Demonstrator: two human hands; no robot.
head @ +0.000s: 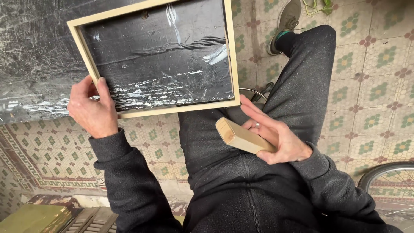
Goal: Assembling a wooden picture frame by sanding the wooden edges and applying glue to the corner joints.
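From the head camera, the left hand had its grip clamped on the lower left corner of a shallow wooden frame, thumb over the front rail and fingers hidden behind. The frame lay tilted across the front edge of a black, scratched tabletop, its near rail hanging past that edge above the person's dark trousers. The right hand had its grip closed around a short pale wooden block, the block's square end pointing left, while the extended fingertips touched the frame's lower right corner. Patterned floor tiles lay below, a bicycle wheel at the right.
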